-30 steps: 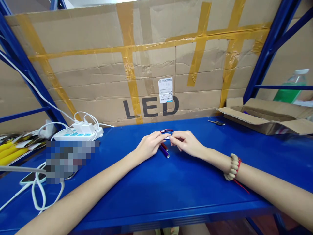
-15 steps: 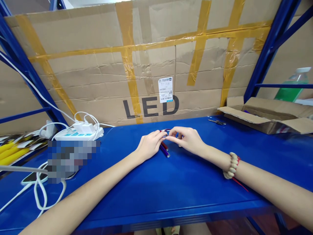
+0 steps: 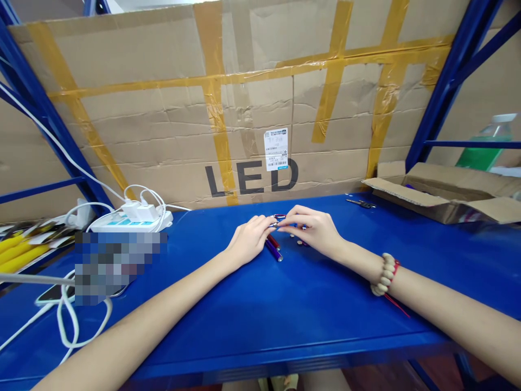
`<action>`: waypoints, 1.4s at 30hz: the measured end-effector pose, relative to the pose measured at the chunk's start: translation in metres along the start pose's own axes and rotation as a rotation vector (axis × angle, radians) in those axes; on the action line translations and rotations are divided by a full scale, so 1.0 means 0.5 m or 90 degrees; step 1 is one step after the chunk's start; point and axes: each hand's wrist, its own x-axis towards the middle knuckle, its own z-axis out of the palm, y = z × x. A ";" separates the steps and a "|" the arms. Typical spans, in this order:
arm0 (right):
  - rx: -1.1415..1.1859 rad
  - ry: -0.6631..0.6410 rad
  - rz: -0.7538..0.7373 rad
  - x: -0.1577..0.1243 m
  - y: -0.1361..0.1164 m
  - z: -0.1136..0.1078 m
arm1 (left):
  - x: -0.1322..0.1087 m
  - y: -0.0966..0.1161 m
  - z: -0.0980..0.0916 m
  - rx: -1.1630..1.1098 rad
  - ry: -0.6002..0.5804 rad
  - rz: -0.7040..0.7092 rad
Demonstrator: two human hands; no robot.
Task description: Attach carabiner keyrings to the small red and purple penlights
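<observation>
Close together over the blue table, my left hand [image 3: 250,239] and my right hand [image 3: 311,229] meet at the fingertips. Between them shows a small shiny metal piece [image 3: 274,225], mostly covered by the fingers. My left fingers curl round it, and the right thumb and forefinger pinch at its end. Just below the left fingertips lie a purple metallic tube [image 3: 274,250] and a red metallic tube [image 3: 273,241], side by side with silvery ends. Behind the fingertips lies another slim red-and-purple item [image 3: 279,216]. Small silvery pieces [image 3: 299,243] rest under my right hand.
A white power strip [image 3: 134,220] with chargers and cables stands at the left, near a phone [image 3: 55,294]. Keys [image 3: 361,203] lie at the back right, before an open cardboard box [image 3: 431,203]. A large taped cardboard sheet [image 3: 163,141] closes off the back.
My right hand has shifted slightly, its fingers straighter and pressed closer together. More of the small silvery pieces beneath it now show. My left hand has hardly moved.
</observation>
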 end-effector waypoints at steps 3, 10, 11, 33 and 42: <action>-0.018 0.008 -0.009 0.000 0.003 0.001 | 0.001 0.000 0.000 0.017 -0.001 0.005; -0.079 0.017 -0.084 -0.001 0.004 -0.004 | -0.001 0.001 -0.003 -0.026 0.006 0.051; -0.073 0.014 -0.085 -0.001 0.004 -0.005 | -0.001 0.001 -0.004 -0.037 0.002 0.062; 0.113 -0.044 0.032 0.001 0.001 -0.008 | -0.005 -0.002 -0.002 -0.041 0.047 0.182; 0.086 -0.041 -0.014 -0.007 -0.002 -0.009 | -0.005 -0.004 -0.001 -0.041 0.049 0.213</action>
